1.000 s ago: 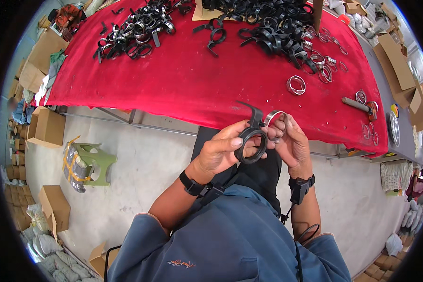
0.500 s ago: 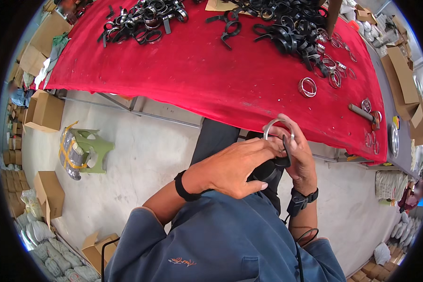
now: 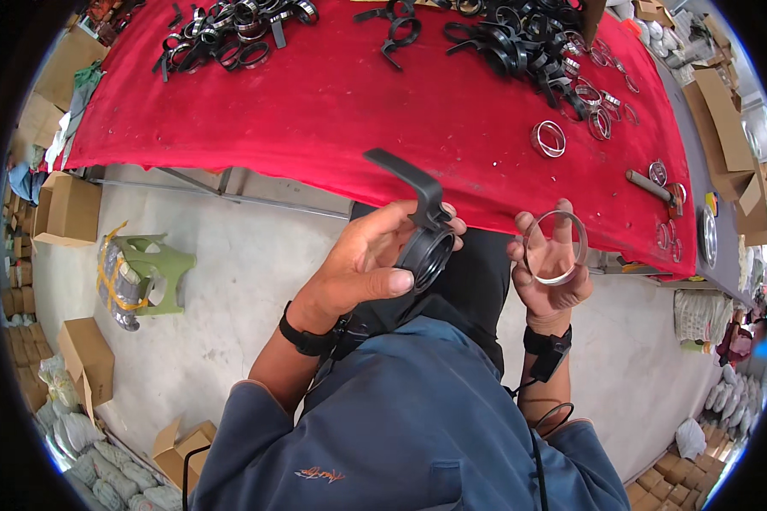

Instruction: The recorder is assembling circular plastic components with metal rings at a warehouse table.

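A held ring with a flat tail (image 3: 415,253) looks like smooth black plastic with a soft sheen. A held band (image 3: 562,278) is thin, shiny silver metal. Matt red cloth (image 3: 315,111) lies beneath a wood-like hammer handle (image 3: 648,184). The blue fabric shirt (image 3: 375,409) is dull; the stool (image 3: 177,264), green plastic; the box (image 3: 66,210), matt cardboard.

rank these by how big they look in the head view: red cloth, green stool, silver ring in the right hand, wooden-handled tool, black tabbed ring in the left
1. red cloth
2. green stool and black tabbed ring, too close to rank
3. silver ring, by its outline
4. wooden-handled tool
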The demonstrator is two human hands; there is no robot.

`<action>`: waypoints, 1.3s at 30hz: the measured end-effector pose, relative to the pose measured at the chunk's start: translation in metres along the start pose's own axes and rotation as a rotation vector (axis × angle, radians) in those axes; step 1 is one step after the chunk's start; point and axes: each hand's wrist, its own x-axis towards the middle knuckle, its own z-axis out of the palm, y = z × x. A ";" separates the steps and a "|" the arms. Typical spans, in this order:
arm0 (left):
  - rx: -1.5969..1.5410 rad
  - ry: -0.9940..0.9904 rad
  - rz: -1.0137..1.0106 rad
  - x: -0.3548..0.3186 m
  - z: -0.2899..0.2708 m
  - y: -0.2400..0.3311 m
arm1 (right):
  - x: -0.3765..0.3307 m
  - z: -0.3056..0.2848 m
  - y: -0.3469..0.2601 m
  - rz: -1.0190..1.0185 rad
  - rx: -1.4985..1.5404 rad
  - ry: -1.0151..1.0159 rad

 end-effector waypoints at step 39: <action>0.054 -0.020 0.029 0.021 0.000 -0.020 | 0.000 0.024 -0.002 0.095 0.057 0.350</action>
